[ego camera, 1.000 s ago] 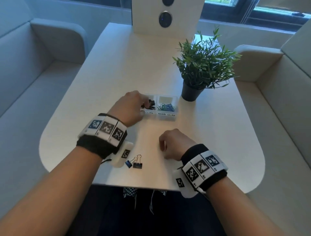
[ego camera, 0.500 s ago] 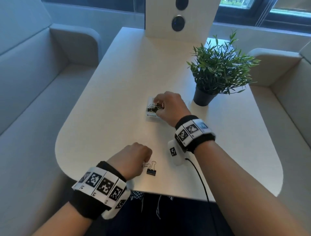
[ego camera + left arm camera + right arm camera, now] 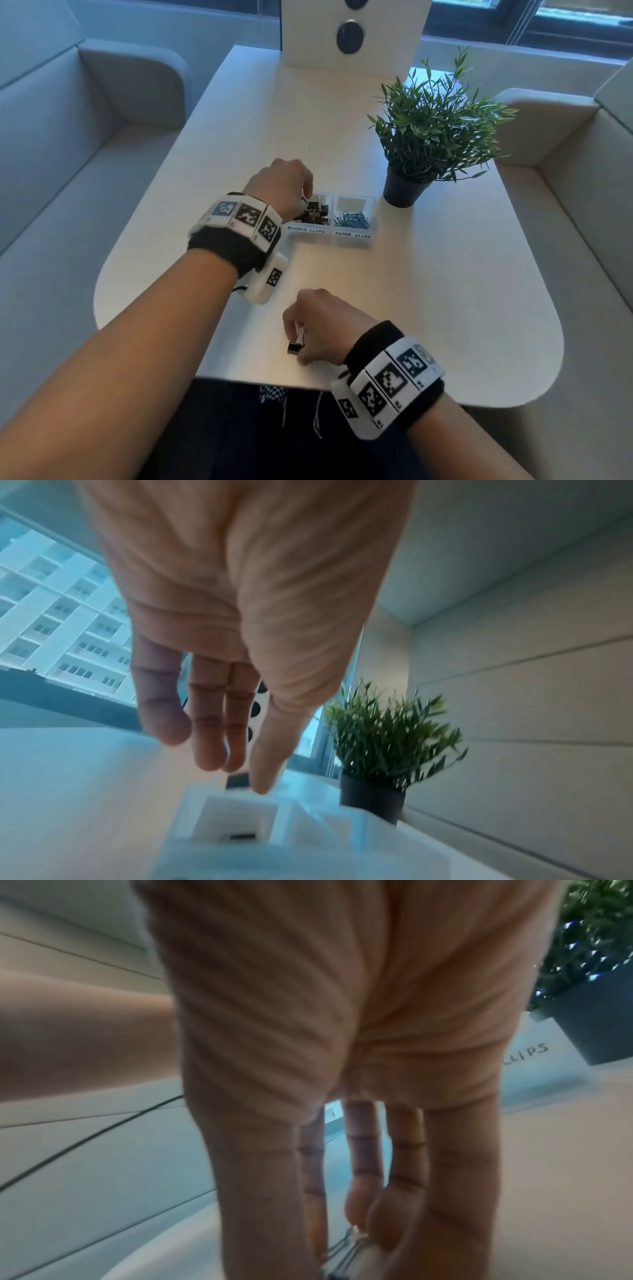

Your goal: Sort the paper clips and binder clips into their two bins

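Last binder clip [image 3: 295, 347] sits near the desk [image 3: 428, 291] front edge with the right hand [image 3: 325, 325] pinching its wire handles, probably the best grip on something this light, stiff and springy, while the left hand [image 3: 281, 190] hovers fingers loose over the binder clips bin [image 3: 308, 230].

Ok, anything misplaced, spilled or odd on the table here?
Nothing stands out. Black clips fill the binder clips bin, coloured ones the paper clips bin; none spilled. One loose binder clip remains, pinched by the right hand.

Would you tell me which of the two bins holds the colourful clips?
The right-hand bin, labelled PAPER CLIPS and nearer the plant, holds them; the bin on its left holds black ones.
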A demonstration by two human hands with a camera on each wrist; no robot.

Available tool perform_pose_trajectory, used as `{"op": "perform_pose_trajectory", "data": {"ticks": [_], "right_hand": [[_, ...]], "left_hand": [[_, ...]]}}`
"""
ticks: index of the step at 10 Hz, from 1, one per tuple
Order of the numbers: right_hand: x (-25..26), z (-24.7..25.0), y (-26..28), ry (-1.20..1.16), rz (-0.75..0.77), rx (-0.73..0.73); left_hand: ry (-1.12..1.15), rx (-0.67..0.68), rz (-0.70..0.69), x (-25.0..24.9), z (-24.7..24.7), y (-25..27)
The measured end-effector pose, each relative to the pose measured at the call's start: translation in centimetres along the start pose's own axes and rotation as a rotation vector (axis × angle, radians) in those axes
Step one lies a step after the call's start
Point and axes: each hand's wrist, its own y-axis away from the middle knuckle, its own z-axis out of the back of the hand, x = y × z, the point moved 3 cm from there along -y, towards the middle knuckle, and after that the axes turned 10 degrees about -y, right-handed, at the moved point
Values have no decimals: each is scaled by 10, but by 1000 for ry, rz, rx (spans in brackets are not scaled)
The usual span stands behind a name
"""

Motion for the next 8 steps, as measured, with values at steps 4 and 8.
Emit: {"op": "perform_pose_trajectory", "data": {"ticks": [4,8], "right_hand": [[-14,107,-26,-210,109,-733],[-17,85,-16,-134,32,-703]], "left_hand": [[-8,-71,30,10,-5,26],[1,-43,30,-3,-14,47]]}}
